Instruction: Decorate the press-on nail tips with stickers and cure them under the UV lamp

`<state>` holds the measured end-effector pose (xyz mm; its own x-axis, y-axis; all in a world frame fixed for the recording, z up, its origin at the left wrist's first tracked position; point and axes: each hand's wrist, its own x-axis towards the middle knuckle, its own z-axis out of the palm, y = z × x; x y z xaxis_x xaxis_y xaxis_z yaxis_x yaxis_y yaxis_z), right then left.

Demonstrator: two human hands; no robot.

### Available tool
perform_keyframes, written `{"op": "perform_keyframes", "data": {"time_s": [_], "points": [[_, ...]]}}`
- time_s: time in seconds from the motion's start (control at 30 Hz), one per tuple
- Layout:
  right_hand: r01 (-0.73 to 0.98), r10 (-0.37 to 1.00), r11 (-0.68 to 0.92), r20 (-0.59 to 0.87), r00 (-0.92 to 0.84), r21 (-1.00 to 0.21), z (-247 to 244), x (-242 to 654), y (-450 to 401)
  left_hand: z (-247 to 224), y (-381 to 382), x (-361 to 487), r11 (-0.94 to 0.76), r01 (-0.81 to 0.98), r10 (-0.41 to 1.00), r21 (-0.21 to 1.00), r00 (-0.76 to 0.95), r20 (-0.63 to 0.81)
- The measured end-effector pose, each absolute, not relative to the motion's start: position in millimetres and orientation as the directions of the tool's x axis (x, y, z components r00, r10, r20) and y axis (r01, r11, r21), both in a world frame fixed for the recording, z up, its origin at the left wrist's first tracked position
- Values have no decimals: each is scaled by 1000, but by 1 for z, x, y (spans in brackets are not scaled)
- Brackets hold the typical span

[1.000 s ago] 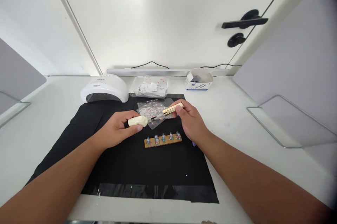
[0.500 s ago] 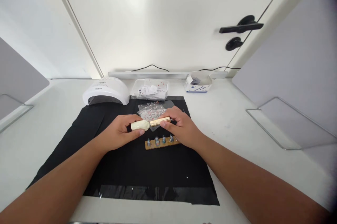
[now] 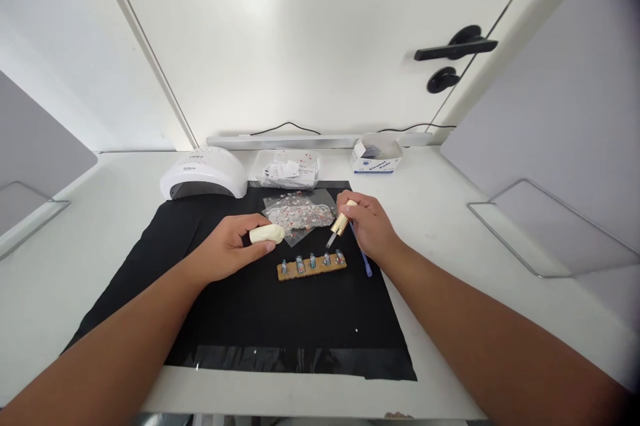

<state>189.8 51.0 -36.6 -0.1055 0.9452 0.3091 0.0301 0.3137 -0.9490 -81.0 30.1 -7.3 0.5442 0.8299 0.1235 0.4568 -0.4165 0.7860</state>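
Observation:
My left hand is closed around a pale cream nail polish bottle, which lies tilted on its side with its neck to the right. Between the fingers of my right hand is a gold-capped nail polish brush, its bristles pointing down and to the left. Just below the brush tip, and apart from it, sits a tan display strip bearing several decorated false nails. Behind the strip lie clear sticker sheets with small white and red motifs.
A white nail lamp stands at the back left of the black mat. Behind the mat are a clear tray of packets and an alcohol pad box. A purple stick lies beside my right hand.
The brush has come out of the bottle as my right hand moved to the right and slightly up. The whole strip and the purple stick now show. My left hand has barely moved.

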Motion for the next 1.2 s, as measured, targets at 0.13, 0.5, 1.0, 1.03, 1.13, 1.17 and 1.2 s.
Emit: {"op": "perform_keyframes", "data": {"time_s": [0.13,0.5,1.0,1.03,1.13,1.17,1.2], "points": [[134,920,375,351,-174,-917,-30,190,47,-7,30,-80,-425,467,831,775,542,129],[187,923,382,365,-118,-905,-29,193,49,-5,31,-81,-445,472,822,761,552,139],[256,918,394,365,-153,-883,-27,190,47,-6,30,-81,-439,473,827,764,546,136],[292,921,388,359,-149,-874,-26,190,47,-6,30,-80,-439,472,827,764,546,137],[365,925,373,370,-80,-853,-26,189,46,-5,30,-80,-431,473,831,769,540,133],[360,922,377,383,-59,-853,-26,190,46,-5,30,-79,-428,475,832,769,539,131],[338,917,389,396,-48,-857,-26,190,46,-5,30,-79,-427,474,833,770,538,131]]}}
